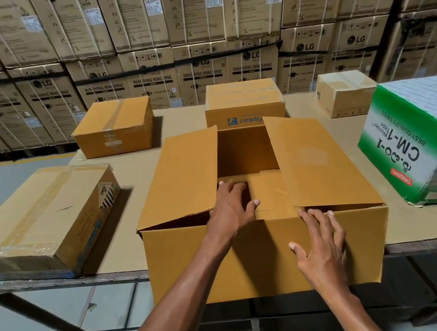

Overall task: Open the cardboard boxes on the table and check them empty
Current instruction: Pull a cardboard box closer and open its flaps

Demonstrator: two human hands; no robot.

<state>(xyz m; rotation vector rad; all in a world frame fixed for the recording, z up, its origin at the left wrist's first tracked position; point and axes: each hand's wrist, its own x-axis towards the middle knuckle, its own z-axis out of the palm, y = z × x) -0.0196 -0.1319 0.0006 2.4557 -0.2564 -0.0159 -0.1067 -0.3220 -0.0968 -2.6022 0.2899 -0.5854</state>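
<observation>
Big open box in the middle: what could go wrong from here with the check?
1. The near inner flap lies folded in under the left hand, hiding part of the floor of the big box, so an "empty" call may be premature.
2. The big box overhangs the near edge of the table; the right hand pressing its front wall could tip it.

Large brown cardboard box (266, 254) at the table's near edge, long flaps raised, interior partly visible.
</observation>
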